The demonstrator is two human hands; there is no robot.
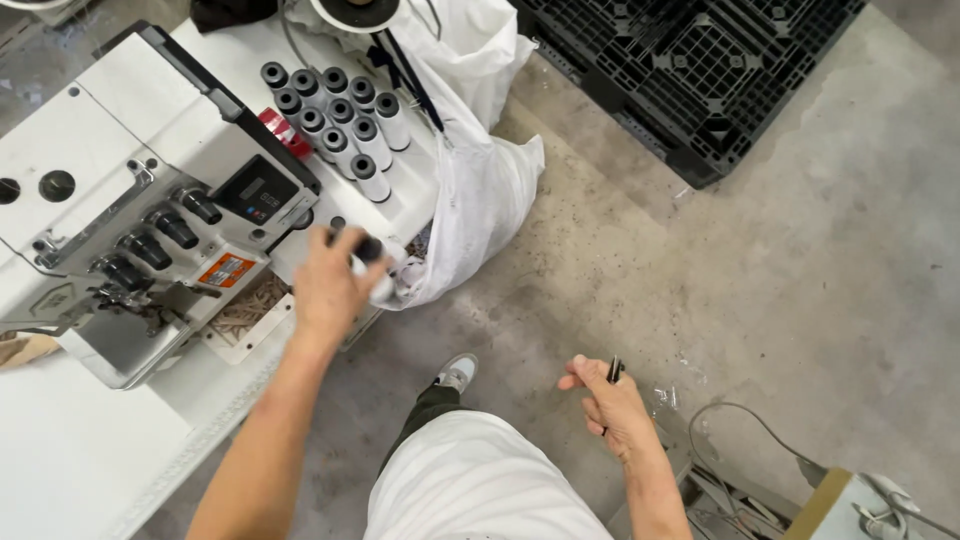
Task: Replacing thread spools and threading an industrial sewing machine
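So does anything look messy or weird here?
A bit. Pale scraps are piled on the table beside the sewing machine, and a red spool lies on its side next to the neat upright white spools. Nothing looks broken.

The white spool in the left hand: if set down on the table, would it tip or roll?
The spool in the left hand is a narrow cylinder like the upright spools grouped on the table. Standing, it probably tips with a nudge, being tall for its base. On its side it would likely roll. It looks light and rigid.
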